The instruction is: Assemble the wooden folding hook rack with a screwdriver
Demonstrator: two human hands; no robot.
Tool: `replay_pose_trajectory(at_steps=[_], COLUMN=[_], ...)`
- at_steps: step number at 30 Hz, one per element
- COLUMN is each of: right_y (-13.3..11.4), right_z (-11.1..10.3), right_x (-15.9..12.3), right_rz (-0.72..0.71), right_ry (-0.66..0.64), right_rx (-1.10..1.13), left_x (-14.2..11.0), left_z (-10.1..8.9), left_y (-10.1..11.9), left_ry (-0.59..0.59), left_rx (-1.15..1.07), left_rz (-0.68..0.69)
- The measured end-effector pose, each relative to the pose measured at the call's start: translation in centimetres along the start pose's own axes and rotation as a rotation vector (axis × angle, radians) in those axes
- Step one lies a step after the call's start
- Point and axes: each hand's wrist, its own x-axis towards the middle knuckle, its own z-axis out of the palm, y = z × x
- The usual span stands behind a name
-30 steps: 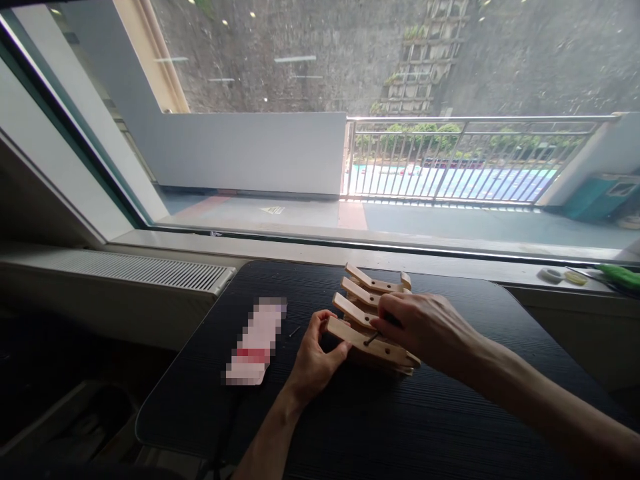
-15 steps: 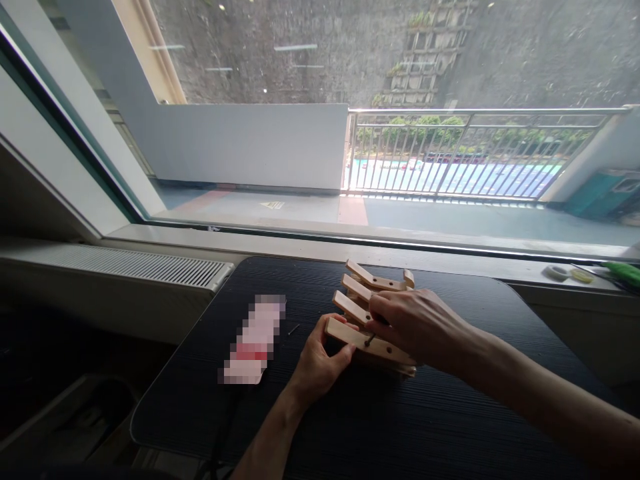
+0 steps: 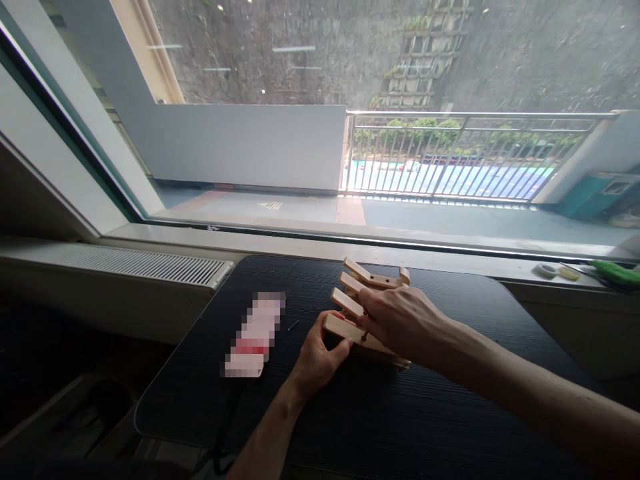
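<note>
A light wooden piece made of several parallel slats (image 3: 349, 304) with raised ends and dark round holes lies on the black table. My left hand (image 3: 317, 357) is wrapped round the left end of the nearest slat (image 3: 343, 327), thumb in front and fingers behind. Over the middle of the slats is my right hand (image 3: 407, 323), its fingertips pinched together at a small dark screw (image 3: 364, 337) by a hole in the nearest slat. The right hand covers much of the piece's right side. Another thin metal screw (image 3: 293, 326) lies loose to the left.
A pink, blurred-out flat item (image 3: 254, 333) rests on the left of the black table (image 3: 425, 427). Beyond the table run a window sill (image 3: 300, 248) and a large window. A radiator (image 3: 150, 260) stands at left. Tape rolls (image 3: 545, 271) and a green-handled tool (image 3: 613, 272) lie on the sill.
My right fingertips have shifted slightly left and lower over the screw, which shows less than before. The left hand keeps its hold. The whole view has moved a little.
</note>
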Motion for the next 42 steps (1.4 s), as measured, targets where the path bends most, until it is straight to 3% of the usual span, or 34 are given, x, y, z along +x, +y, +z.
replay_pose_trajectory(at_steps=[7,13,22,34,42], right_y=[0.4,0.1,-0.2,0.5,0.2], right_z=[-2.3,-1.9,-0.9,-1.9,-1.2], right_x=[-0.8,-0.5,-0.3,-0.3,0.0], right_rz=[-0.117,-0.201,-0.049,-0.178,-0.039], right_ry=[-0.082,-0.103,-0.019,-0.102,-0.049], right_rx=[-0.043,-0.042,-0.072,-0.048,-0.064], left_x=[-0.2,-0.2,-0.4,-0.3,-0.4], left_z=[0.1,0.0,0.1,0.1,0.2], left_y=[0.2,-0.1,-0.1,-0.1,-0.5], left_ry=[0.004,0.012,0.015,-0.005,0.010], left_rx=[-0.004,0.026,0.012,-0.022,-0.025], left_rz=[0.011,0.036,0.034,0.010,-0.002])
